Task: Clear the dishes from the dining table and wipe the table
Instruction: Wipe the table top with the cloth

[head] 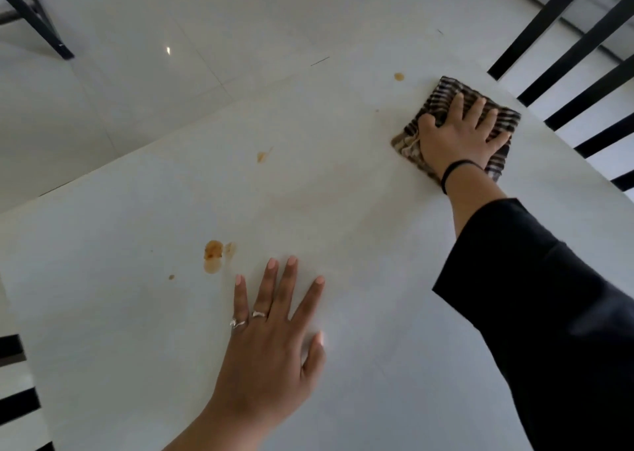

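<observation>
R hand (459, 131) flat on cloth (442, 107), fingers spread wide, palm pressing down, not gripping. Cloth = folded, brown/black stripes, sits near far-right corner of table (137, 313), close to right edge. Black band (456, 169) on R wrist, black sleeve (535, 299) pushed back on forearm.

L hand (271, 337) flat on bare table near the near edge, fingers splayed, holding nothing. Two rings (247, 318) on it.

Table top white, no dishes on visible part. Orange-brown stains: big blotch (212, 256) just past L fingertips toward left, tiny speck (171, 277) beside it, smear (262, 156) mid-table near far edge, spot (398, 76) at far edge left of cloth. Faint tan streaks between smear and cloth.

Black slatted chair (566, 56) at right edge behind cloth. Another chair (20, 406) at near-left corner. Black legs (37, 21) on tile floor (137, 73) beyond far edge.
</observation>
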The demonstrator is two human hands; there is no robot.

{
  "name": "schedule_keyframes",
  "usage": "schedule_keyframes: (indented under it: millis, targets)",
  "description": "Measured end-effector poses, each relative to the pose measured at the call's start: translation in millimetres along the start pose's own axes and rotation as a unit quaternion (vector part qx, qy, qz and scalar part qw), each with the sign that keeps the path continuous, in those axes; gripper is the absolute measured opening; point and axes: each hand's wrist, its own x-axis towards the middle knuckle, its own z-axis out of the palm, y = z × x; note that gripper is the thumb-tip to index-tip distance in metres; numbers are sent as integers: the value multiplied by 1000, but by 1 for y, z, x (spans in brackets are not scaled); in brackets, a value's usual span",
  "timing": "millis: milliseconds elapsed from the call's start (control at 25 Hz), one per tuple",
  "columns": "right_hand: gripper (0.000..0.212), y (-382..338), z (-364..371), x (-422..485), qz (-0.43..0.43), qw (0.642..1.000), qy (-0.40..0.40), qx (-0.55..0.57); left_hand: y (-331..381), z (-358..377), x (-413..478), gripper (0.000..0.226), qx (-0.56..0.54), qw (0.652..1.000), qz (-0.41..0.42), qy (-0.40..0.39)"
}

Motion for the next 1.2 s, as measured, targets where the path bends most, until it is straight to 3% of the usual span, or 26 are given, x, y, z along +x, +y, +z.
schedule_keyframes:
  millis: [160, 240, 360, 520, 760, 960, 1080, 1200]
  targets:
    - [81, -30, -3, 59, 20, 1000, 5, -10, -2, 4, 3, 72, 10, 1000, -8, 11]
    - [81, -46, -5, 82, -16, 1000, 0, -19, -1, 5, 3, 74, 18, 1000, -4, 11]
    - [76, -86, 0, 86, -148, 988, -16, -42, 0, 5, 4, 77, 19, 1000, -2, 6]
    - [73, -141, 15, 28, -313, 946, -44, -71, 1, 3, 2, 73, 4, 1000, 0, 4]
    - [66, -108, 23, -108, -478, 876, -63, -26, 3, -6, 2, 68, -6, 999, -23, -22]
    - [62, -3, 16, -165, -431, 899, -52, -51, 2, -7, 2, 68, -13, 999, -26, -26]
    - [67, 28, 10, -129, -328, 941, -46, -68, 1, -5, 3, 68, -11, 999, -29, -18]
    - [69, 16, 0, -49, -194, 978, -51, -57, 0, -3, 2, 69, -10, 1000, -22, 2]
